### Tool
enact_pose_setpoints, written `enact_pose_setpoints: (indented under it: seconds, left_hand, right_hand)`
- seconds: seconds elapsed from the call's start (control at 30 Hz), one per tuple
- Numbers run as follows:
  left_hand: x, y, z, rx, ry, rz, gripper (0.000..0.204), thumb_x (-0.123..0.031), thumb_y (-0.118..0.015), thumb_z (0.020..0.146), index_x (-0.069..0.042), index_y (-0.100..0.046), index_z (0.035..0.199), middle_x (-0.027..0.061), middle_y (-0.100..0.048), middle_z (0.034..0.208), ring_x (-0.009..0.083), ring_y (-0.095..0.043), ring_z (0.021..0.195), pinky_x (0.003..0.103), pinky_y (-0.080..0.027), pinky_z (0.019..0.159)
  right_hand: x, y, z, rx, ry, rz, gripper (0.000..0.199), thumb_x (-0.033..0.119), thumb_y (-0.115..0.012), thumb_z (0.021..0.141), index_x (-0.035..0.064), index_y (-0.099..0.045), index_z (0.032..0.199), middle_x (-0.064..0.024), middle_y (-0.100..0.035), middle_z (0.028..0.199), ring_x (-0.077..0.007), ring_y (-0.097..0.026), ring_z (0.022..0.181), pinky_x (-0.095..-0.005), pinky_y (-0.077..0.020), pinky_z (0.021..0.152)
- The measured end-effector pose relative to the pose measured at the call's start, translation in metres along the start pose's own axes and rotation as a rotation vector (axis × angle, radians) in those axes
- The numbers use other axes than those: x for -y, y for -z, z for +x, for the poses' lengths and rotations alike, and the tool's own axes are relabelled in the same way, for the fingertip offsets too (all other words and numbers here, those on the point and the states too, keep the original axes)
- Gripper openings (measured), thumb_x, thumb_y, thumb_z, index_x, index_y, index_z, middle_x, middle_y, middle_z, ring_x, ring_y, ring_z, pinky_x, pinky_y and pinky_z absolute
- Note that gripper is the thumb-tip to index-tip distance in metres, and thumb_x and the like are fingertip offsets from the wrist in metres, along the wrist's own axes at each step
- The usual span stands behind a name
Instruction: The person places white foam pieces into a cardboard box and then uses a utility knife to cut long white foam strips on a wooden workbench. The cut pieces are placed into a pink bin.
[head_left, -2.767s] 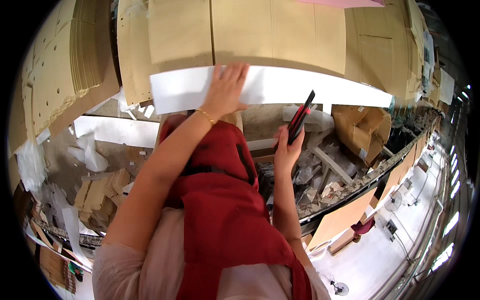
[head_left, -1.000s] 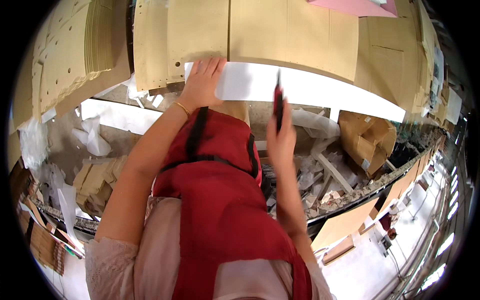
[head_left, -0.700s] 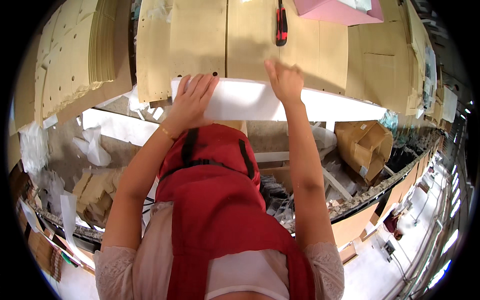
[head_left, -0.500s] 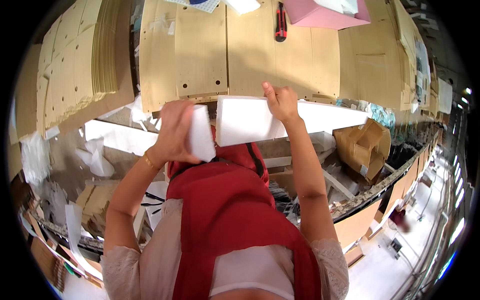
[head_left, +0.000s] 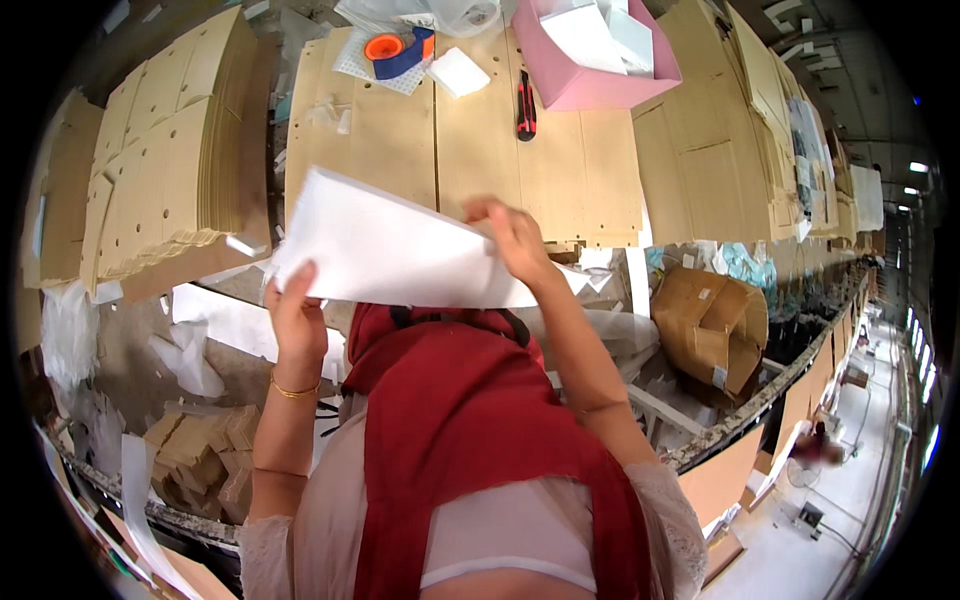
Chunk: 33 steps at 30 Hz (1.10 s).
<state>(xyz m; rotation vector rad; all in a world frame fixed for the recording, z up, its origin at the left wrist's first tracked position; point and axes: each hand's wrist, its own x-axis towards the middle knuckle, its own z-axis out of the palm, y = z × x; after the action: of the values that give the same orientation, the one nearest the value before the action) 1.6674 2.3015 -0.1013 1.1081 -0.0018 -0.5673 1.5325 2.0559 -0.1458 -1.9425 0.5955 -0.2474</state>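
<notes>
A long white foam board (head_left: 390, 245), wide at its left end and narrower toward the right, is held tilted above my lap at the near edge of the wooden tabletop (head_left: 385, 140). My left hand (head_left: 298, 318) is closed on the board's lower left corner, thumb over its face. Against its upper right edge is my right hand (head_left: 512, 242); the fingers are bent and smeared by motion, so their grip is unclear. Beyond the board lies a red and black utility knife (head_left: 526, 108). A small white foam block (head_left: 459, 72) rests farther back.
A pink bin (head_left: 590, 92) holds white pieces. Beside the foam block is a blue and orange tape dispenser (head_left: 400, 55). Stacked cardboard sheets (head_left: 160, 150) stand at the left, and an open cardboard box (head_left: 712, 330) sits at the right. White scraps (head_left: 188, 350) litter the floor.
My left hand has moved from a separate white foam block to the long board's left end; that block is out of sight. The board has swung left, and my right hand has shifted left and lower.
</notes>
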Motion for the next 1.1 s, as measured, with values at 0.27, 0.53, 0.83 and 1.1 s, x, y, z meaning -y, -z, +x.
enact_pose_setpoints:
  seconds: [0.27,0.53,0.83,1.1]
  left_hand:
    - [-0.008,-0.068,0.037,-0.145,-0.179,-0.128,0.042,-0.029,-0.054,0.092,0.005,-0.052,0.116,0.0115,-0.059,0.112,0.0172,-0.058,0.099,0.03,-0.046,0.085]
    - [0.046,-0.09,0.067,-0.197,-0.145,0.113,0.051,-0.038,-0.047,0.094,-0.001,-0.044,0.128,0.0092,-0.052,0.123,0.0203,-0.049,0.113,0.034,-0.038,0.097]
    - [0.057,-0.17,0.011,-0.047,-0.344,0.149,0.053,-0.012,-0.066,0.082,-0.001,-0.042,0.127,0.009,-0.052,0.121,0.0198,-0.052,0.108,0.031,-0.04,0.094]
    - [0.033,-0.138,0.047,0.104,0.132,-0.336,0.053,-0.011,-0.067,0.081,-0.001,-0.043,0.126,0.0108,-0.053,0.12,0.0191,-0.053,0.107,0.031,-0.041,0.093]
  right_hand:
    - [-0.057,0.008,-0.042,-0.345,0.34,-0.14,0.048,0.041,-0.043,0.092,0.0009,-0.051,0.066,-0.0171,-0.045,0.056,-0.0354,-0.049,0.052,-0.0401,-0.0377,0.049]
    - [-0.008,0.085,-0.032,-0.348,0.353,-0.077,0.047,0.037,-0.044,0.094,-0.0006,-0.051,0.066,-0.0192,-0.047,0.056,-0.0359,-0.051,0.049,-0.0401,-0.0372,0.046]
    - [0.023,0.061,-0.001,-0.546,0.359,-0.144,0.031,0.033,-0.055,0.09,0.0024,-0.059,0.092,-0.0184,-0.06,0.065,-0.0337,-0.061,0.063,-0.0421,-0.046,0.06]
    - [-0.038,0.072,-0.032,-0.157,0.084,-0.21,0.044,0.045,-0.068,0.077,0.0022,-0.061,0.078,-0.0126,-0.053,0.048,-0.0287,-0.056,0.044,-0.037,-0.0442,0.047]
